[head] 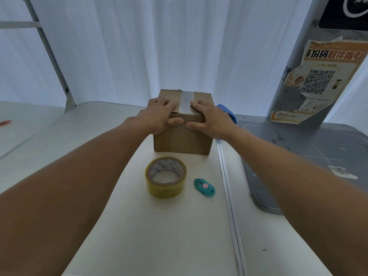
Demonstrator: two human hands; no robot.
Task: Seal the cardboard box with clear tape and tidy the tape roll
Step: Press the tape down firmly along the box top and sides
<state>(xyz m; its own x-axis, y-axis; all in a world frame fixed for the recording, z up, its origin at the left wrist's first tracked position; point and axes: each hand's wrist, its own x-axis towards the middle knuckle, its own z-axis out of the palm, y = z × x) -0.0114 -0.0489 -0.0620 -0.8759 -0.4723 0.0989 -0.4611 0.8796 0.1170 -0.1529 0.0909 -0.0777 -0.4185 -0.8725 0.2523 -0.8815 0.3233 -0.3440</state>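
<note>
- Two hands on the cardboard box [182, 140], which sits on the white table [119, 226], far centre, flaps closed.
- Left hand [159, 116]: palm down on the left half of the box top, fingers spread flat, thumb hooked over the near top edge onto the front face. Pressing, not gripping anything.
- Right hand [209, 118]: same on the right half, fingers flat on top, thumb lying along the front face just under the edge. Also flat and empty.
- Both thumbs nearly meet at the middle of the front face, small gap between them.
- Strip of clear tape [186, 101] runs down the centre seam of the box top, between the two hands, looks wrinkled near the front edge.
- Tape roll [165, 177] lies flat on the table, just in front of the box, not touching it, hole up; yellowish, printed core.
- Teal cutter [204, 187] with pink button lies just right of the roll, apart from it.
- Blue object [229, 112] partly hidden behind the right hand, beside the box; can't tell what it is.
- Grey mat [318, 156] at right, grey post with torn QR poster [320, 80] standing on it.
- White curtain [139, 46] behind the table.
</note>
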